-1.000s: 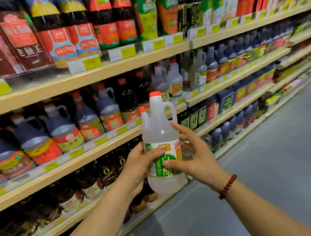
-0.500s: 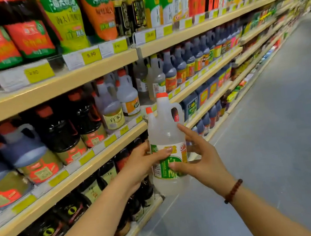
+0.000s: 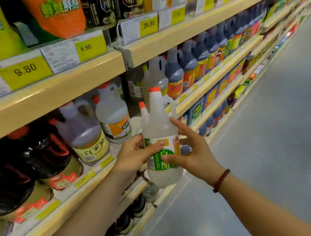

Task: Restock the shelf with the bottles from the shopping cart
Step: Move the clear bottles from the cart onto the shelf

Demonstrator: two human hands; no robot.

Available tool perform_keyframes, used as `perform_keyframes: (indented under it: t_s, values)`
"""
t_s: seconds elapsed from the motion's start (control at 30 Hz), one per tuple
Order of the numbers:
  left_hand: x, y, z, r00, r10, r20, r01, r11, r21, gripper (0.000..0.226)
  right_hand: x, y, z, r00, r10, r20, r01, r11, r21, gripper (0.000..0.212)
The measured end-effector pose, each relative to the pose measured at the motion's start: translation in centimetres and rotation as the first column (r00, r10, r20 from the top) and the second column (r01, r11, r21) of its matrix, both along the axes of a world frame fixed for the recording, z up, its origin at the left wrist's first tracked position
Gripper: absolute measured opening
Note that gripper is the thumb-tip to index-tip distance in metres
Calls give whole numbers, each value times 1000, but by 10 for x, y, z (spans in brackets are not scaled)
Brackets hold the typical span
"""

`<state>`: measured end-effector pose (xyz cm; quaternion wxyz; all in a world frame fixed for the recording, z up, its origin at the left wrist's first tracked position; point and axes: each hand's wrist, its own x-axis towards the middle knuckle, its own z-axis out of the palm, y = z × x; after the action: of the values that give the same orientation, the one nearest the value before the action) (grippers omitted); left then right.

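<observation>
I see both hands holding two clear vinegar bottles [image 3: 160, 137] upright in front of the middle shelf [image 3: 90, 175], clear of its front edge and not resting on it. The nearer bottle has an orange-red cap [image 3: 155, 89], a moulded handle on its right shoulder and a green-and-white label. The second bottle stands directly behind it on the left; only its cap and shoulder are visible.

Left hand [image 3: 134, 156]: fingers closed around the left side of the bottles, thumb lying across the front of the label.

Right hand [image 3: 194, 152]: thumb pressed on the lower label, index finger extended up along the right shoulder, remaining fingers wrapped behind. A brown bead bracelet [image 3: 221, 180] sits on this wrist.

On the middle shelf, just left of the held bottles, I see a bottle with a pale yellow label [image 3: 85, 135] and a bottle with an orange label [image 3: 113, 115], both upright. Dark sauce jugs [image 3: 41, 153] stand further left. Behind the held bottles a stretch of bare shelf floor is visible.

Yellow price tags [image 3: 25, 71] reading 9.80, 9.90 and 29.80 line the upper shelf edge. The grey aisle floor [image 3: 273, 141] lies to the right.
</observation>
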<state>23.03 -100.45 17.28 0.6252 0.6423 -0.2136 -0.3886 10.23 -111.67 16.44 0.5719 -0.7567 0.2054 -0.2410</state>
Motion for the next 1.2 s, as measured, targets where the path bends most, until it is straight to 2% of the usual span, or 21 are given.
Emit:
perform_keyframes:
  t_s: [0.1, 0.2, 0.33, 0.47, 0.67, 0.8, 1.0, 1.2]
  values:
    - [7, -19, -12, 990, 142, -2, -142, 990, 1, 51, 16, -28, -9, 998, 63, -15, -64, 997, -35, 88]
    - [6, -39, -20, 941, 339, -5, -339, 941, 4, 75, 33, -55, -13, 991, 130, -11, -130, 987, -90, 86]
    - [-6, -64, -22, 855, 518, 30, -517, 855, -42, 65, 51, -92, -23, 962, 274, 19, -267, 949, -169, 88]
    - [-13, -81, -15, 787, 612, 74, -602, 789, -126, 60, 66, -120, -20, 921, 385, 66, -359, 901, -245, 86]
    - [-3, -96, 0, 689, 691, 216, -665, 722, -188, 61, 93, -141, -3, 847, 513, 139, -453, 834, -316, 85]
    - [7, -96, 4, 645, 713, 275, -687, 698, -201, 53, 110, -144, 2, 823, 540, 177, -433, 798, -419, 81]
    - [22, -97, 6, 601, 676, 427, -663, 720, -207, 48, 126, -149, -6, 813, 533, 235, -365, 780, -508, 83]
    - [31, -94, 5, 442, 621, 647, -684, 700, -205, 50, 141, -151, -1, 805, 546, 232, -322, 730, -603, 81]
